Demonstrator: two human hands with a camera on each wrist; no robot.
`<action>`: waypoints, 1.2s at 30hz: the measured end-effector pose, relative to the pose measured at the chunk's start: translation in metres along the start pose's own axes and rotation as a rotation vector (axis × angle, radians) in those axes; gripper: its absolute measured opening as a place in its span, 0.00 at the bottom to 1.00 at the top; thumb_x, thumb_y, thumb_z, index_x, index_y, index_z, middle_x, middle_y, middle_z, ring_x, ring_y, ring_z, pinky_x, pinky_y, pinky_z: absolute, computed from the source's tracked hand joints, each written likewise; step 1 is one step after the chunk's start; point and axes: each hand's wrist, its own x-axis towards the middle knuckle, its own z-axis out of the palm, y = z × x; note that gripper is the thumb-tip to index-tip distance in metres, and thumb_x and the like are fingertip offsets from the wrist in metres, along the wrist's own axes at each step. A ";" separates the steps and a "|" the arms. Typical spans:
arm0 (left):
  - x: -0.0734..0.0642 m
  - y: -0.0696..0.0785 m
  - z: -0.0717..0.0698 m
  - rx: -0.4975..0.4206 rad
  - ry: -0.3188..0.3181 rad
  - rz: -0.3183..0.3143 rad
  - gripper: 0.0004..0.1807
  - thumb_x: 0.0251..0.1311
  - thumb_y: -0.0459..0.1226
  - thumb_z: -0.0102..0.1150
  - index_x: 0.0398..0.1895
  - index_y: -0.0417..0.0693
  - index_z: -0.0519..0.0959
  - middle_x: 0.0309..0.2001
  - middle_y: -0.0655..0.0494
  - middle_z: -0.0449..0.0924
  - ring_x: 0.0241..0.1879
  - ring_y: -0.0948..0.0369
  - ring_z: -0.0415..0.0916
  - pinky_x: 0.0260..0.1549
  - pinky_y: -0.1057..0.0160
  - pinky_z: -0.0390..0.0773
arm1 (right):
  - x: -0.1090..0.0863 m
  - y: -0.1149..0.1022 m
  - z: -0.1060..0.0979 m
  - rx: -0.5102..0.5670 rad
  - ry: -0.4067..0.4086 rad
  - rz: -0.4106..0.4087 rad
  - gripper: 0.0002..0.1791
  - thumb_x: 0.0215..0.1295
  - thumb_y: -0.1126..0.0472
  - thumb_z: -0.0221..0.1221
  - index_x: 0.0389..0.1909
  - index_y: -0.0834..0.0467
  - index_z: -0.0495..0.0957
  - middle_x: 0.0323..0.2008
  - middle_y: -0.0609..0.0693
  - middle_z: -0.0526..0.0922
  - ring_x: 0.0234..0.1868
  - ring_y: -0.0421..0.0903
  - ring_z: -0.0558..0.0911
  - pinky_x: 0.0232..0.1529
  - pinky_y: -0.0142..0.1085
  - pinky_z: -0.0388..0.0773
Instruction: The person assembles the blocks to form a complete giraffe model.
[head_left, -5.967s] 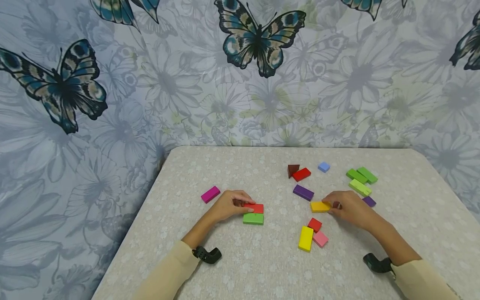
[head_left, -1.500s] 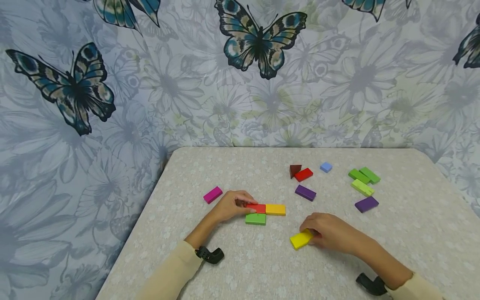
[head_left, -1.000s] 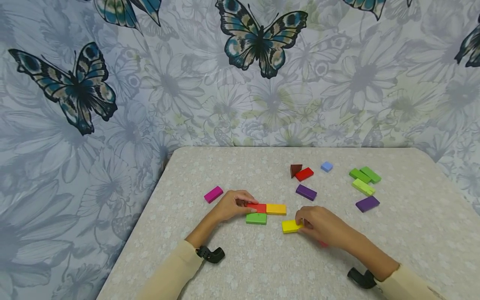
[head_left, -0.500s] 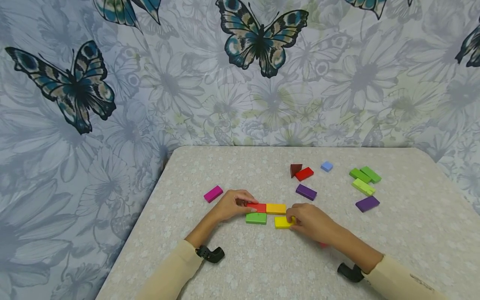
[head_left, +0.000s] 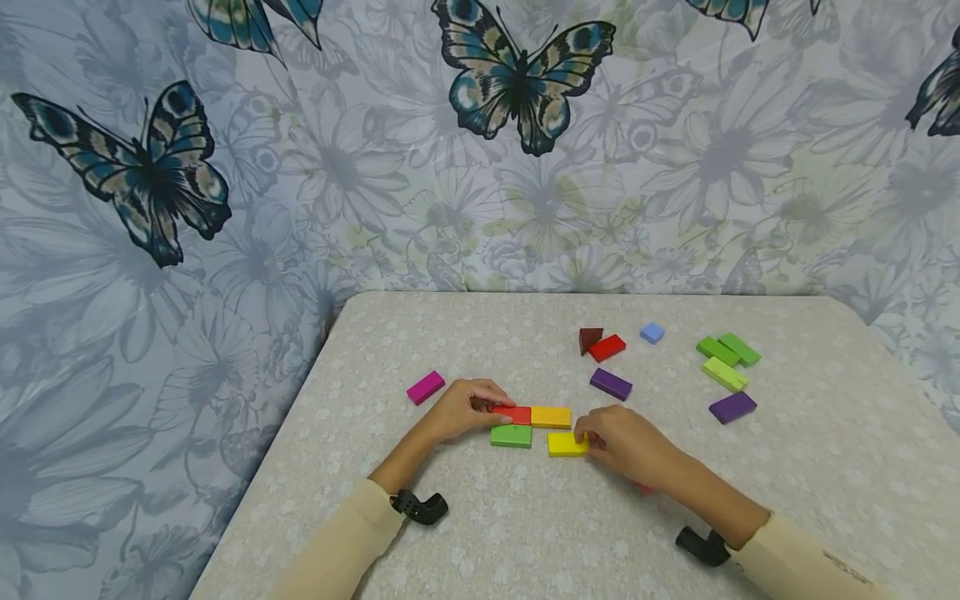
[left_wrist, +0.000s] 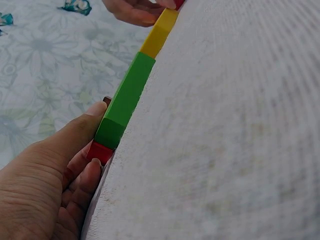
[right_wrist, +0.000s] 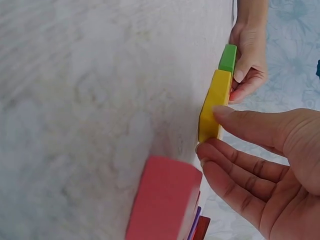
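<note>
My left hand (head_left: 461, 410) pinches the left end of a red block (head_left: 516, 414), which lies flat along the far side of a green block (head_left: 511, 437). An orange-yellow block (head_left: 551, 417) continues the red one to the right, end to end. My right hand (head_left: 628, 443) pinches the right end of a bright yellow block (head_left: 566, 445) between thumb and fingers. That block lies in front of the orange-yellow one, with a gap between it and the green block. A pink block (right_wrist: 162, 200) is near in the right wrist view; my right forearm mostly covers it from above.
A magenta block (head_left: 426, 387) lies left. Behind my right hand are a purple block (head_left: 611, 384), a red block (head_left: 607, 347), a brown triangular block (head_left: 590, 340) and a small blue block (head_left: 652, 332). Farther right lie several green blocks (head_left: 724, 374) and another purple block (head_left: 732, 407).
The orange-yellow block went from my right hand to the red block's end. My right hand then brought the yellow block left and straightened it. My left hand stayed; the last half second shows little motion.
</note>
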 end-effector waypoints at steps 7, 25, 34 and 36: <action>-0.002 -0.001 -0.001 0.011 0.004 -0.001 0.14 0.56 0.37 0.76 0.47 0.50 0.90 0.43 0.57 0.86 0.35 0.61 0.77 0.32 0.67 0.77 | 0.008 -0.002 0.005 0.008 0.021 -0.005 0.10 0.55 0.64 0.76 0.34 0.52 0.84 0.23 0.38 0.74 0.27 0.38 0.71 0.32 0.30 0.73; -0.002 0.009 -0.001 -0.014 0.001 -0.023 0.15 0.56 0.30 0.74 0.47 0.39 0.88 0.44 0.46 0.86 0.33 0.61 0.75 0.31 0.69 0.74 | 0.021 -0.012 0.012 0.029 0.054 0.060 0.10 0.55 0.61 0.76 0.34 0.54 0.83 0.21 0.38 0.72 0.26 0.39 0.70 0.30 0.31 0.71; -0.001 0.000 0.000 -0.030 0.007 -0.026 0.15 0.55 0.33 0.76 0.47 0.43 0.89 0.44 0.49 0.86 0.33 0.62 0.76 0.31 0.68 0.76 | 0.021 -0.016 0.010 0.024 0.061 0.064 0.11 0.54 0.62 0.76 0.33 0.54 0.83 0.21 0.39 0.73 0.26 0.39 0.71 0.31 0.31 0.72; -0.001 0.001 0.000 -0.024 0.007 -0.024 0.15 0.55 0.35 0.76 0.47 0.45 0.89 0.43 0.50 0.86 0.33 0.61 0.76 0.30 0.67 0.76 | 0.021 -0.016 0.010 0.025 0.061 0.067 0.11 0.54 0.62 0.76 0.33 0.55 0.83 0.21 0.40 0.73 0.26 0.39 0.71 0.31 0.31 0.73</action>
